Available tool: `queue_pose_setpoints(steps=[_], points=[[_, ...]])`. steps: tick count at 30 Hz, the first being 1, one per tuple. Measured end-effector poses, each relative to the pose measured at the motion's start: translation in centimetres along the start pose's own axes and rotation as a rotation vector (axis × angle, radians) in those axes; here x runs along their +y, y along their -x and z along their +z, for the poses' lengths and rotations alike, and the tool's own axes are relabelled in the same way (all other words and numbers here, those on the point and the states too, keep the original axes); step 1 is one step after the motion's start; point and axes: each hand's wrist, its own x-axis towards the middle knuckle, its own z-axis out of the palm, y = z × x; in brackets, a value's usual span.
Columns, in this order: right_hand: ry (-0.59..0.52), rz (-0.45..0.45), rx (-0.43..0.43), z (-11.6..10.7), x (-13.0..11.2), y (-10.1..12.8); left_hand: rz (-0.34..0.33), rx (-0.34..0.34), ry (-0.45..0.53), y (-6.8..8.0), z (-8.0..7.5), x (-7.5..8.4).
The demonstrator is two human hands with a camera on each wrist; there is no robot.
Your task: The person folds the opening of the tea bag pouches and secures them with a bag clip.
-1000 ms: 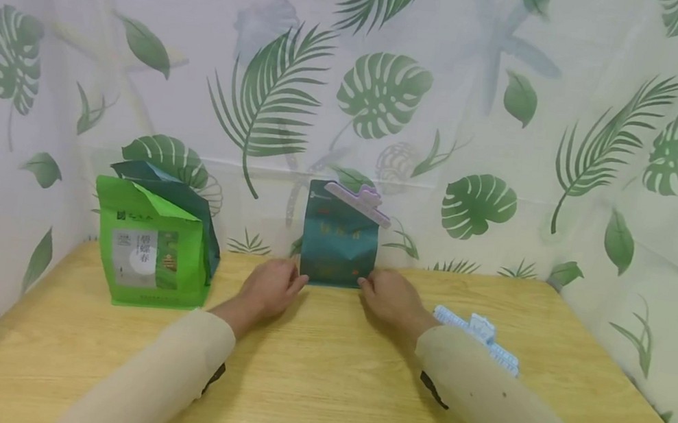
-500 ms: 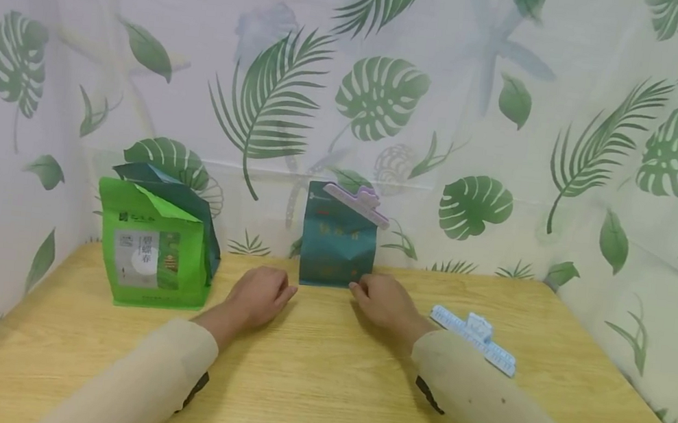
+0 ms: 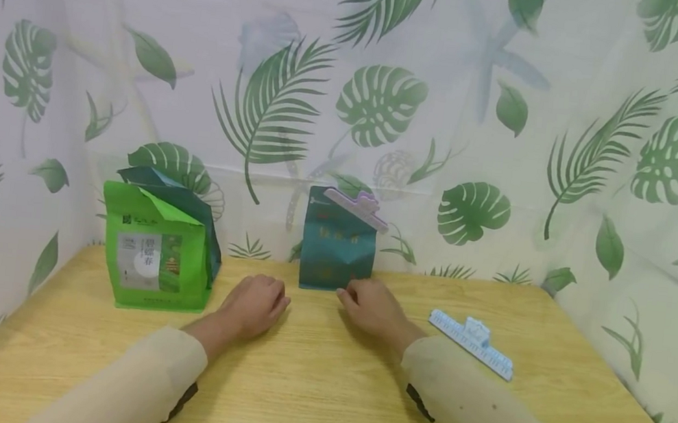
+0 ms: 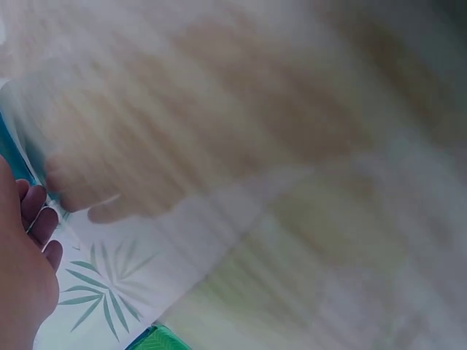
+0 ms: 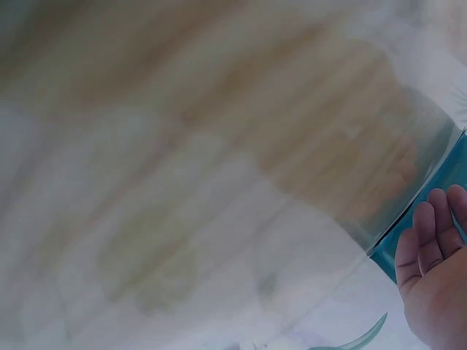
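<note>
A dark teal tea bag [image 3: 337, 259] stands upright at the back middle of the table. Across its folded top right corner sits a slanted purple sealing clip [image 3: 361, 208]. My left hand [image 3: 251, 304] rests low over the wood, in front and to the left of this bag, apart from it. Its fingers [image 4: 44, 226] are loosely bent and hold nothing. Just in front of the bag's lower right corner is my right hand [image 3: 375, 308], with loosely curled fingers [image 5: 430, 233]; whether it touches the bag cannot be told.
On the left stands a bright green tea bag [image 3: 155, 247], with another dark teal bag [image 3: 214, 240] behind it. A light blue sealing clip [image 3: 473, 341] lies on the wooden table [image 3: 296, 386] to the right. A leaf-patterned cloth [image 3: 347, 130] hangs behind.
Both hands have come away from the lower sides of the middle teal bag and drawn back toward me, the left one also leftward. The bags and clips stay in place.
</note>
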Motion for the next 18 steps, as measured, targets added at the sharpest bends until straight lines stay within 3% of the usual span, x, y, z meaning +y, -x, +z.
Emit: queue_pose_setpoints(steps=[11,18], points=[[0.033,-0.074,0.029,0.6,-1.8,-0.6,0.016,0.02,-0.049,1.5,-0.5,-0.4],[0.001,-0.042,-0.017,1.3,-2.7,-1.0,0.026,0.004,-0.054,2.8,-0.8,-0.8]])
